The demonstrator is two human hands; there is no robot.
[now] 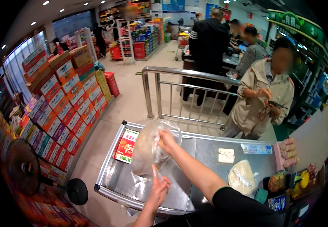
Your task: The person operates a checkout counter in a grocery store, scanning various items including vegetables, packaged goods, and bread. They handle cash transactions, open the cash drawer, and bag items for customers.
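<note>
A clear plastic bag with a pale, round, flat item inside, which looks like flatbread, is lifted over the left part of the steel checkout counter. My right hand grips the bag near its upper right side. At its lower edge is my left hand, index finger stretched up against the plastic; whether the fingers pinch it is unclear. Beside the bag lies a red, white and green printed packet, partly covered by it. Another bagged flatbread-like round rests on the counter, right of my right forearm.
A white square piece and a printed card strip lie on the counter. Small goods crowd its right end. Beyond runs a metal railing; a person in a beige jacket holds a phone. Stacked cartons and a fan stand left.
</note>
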